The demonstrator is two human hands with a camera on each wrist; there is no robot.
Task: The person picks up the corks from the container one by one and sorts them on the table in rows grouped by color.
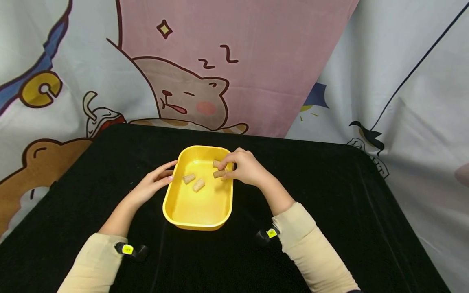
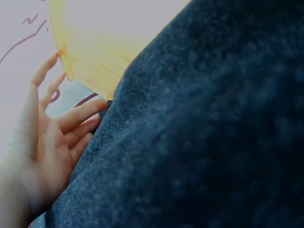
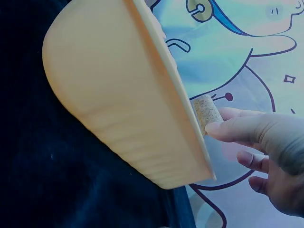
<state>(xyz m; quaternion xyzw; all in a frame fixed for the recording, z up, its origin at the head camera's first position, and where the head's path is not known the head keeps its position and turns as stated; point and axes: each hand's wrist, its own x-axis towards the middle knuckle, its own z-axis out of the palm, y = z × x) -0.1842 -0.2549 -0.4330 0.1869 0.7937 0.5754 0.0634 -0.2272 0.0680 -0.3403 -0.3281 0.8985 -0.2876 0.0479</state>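
A yellow rectangular tray (image 1: 198,211) with rounded corners lies on the black cloth. Inside it, two pale corks (image 1: 198,185) sit left of the middle, and another cork (image 1: 216,163) is toward the far right corner, partly behind fingers. My right hand (image 1: 246,166) pinches a cork (image 3: 207,114) between thumb and fingers at the tray's right rim; in the right wrist view it shows just above the rim. On the opposite side, my left hand (image 1: 155,182) rests its extended fingertips against the tray's left rim, and its palm (image 2: 50,147) shows in the left wrist view.
Black cloth (image 1: 322,195) covers the table around the tray. Behind its far edge hangs a curtain (image 1: 264,73) printed with cartoon animals. Each sleeve cuff carries a small black wrist device (image 1: 132,250).
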